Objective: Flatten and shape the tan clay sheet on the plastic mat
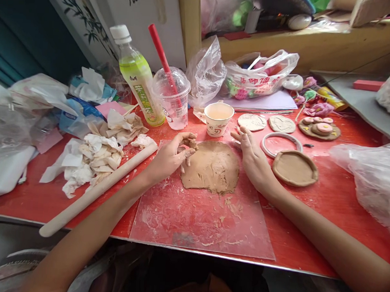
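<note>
A flat slab of brown clay (211,168) with a rough surface and uneven edges lies on a clear board (206,226). At the slab's upper left, my left hand (174,154) has its fingers curled, with what looks like a small bit of clay (192,143) between thumb and fingers. Clay smears coat the fingertips. My right hand (250,154) is beside the slab's right edge, fingers stretched out and holding nothing. Just beyond the slab stands a paper cup (217,119) of cloudy liquid. To the right of that hand lie a ring (270,146) and a round clay dish (294,168).
A long rolling pin (100,188) lies diagonally at left, beside crumpled tissues (93,159). A drink bottle (140,83) and a lidded plastic cup with straw (174,103) stand behind. Clay discs (281,124), a decorated clay piece (320,128) and plastic bags (374,174) lie rightward.
</note>
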Action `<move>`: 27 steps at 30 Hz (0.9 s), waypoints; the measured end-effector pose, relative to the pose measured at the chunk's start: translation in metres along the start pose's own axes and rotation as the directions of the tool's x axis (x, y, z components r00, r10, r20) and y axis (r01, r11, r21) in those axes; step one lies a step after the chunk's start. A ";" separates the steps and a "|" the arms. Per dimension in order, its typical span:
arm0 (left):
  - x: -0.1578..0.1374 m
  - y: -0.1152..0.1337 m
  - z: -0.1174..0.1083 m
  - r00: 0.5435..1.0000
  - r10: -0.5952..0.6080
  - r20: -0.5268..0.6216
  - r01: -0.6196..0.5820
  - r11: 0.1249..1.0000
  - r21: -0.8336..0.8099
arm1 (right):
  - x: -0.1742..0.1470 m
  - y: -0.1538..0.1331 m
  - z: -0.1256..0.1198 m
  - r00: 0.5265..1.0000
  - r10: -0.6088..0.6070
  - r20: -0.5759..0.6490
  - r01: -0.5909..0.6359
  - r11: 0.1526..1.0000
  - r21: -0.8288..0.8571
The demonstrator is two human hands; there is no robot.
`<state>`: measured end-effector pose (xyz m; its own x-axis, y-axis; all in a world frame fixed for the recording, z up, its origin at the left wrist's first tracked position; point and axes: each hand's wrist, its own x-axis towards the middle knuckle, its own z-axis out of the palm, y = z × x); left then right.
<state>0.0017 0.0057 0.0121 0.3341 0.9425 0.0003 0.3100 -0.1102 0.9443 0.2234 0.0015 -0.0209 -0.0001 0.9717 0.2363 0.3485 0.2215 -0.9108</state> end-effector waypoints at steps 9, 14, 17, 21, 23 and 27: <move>-0.003 0.010 0.001 0.999 0.011 0.047 -0.006 0.994 -0.108 | 0.000 0.000 -0.001 1.000 0.000 0.005 0.000 1.000 -0.005; -0.001 0.008 0.002 0.999 0.041 -0.024 -0.043 0.995 -0.089 | 0.000 -0.002 -0.001 1.000 0.011 0.016 -0.011 1.000 -0.005; -0.002 0.005 0.001 0.999 0.047 0.005 -0.047 0.997 -0.055 | -0.001 -0.003 -0.001 0.999 0.035 0.017 -0.036 0.999 0.002; -0.003 0.002 -0.001 0.999 0.050 0.001 -0.050 0.998 0.042 | -0.001 -0.005 -0.001 0.999 0.050 0.012 -0.050 0.999 0.011; -0.004 0.002 -0.002 0.996 0.071 -0.059 -0.066 0.994 0.085 | -0.001 -0.006 -0.001 0.998 0.059 0.012 -0.059 0.998 0.018; -0.004 0.006 -0.003 0.994 0.093 -0.060 -0.090 0.994 0.057 | -0.001 -0.006 -0.001 0.999 0.055 0.004 -0.055 0.998 0.019</move>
<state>0.0002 0.0022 0.0190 0.3075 0.9454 0.1083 0.3294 -0.2126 0.9200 0.2222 -0.0009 -0.0155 0.0148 0.9827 0.1848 0.3304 0.1696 -0.9285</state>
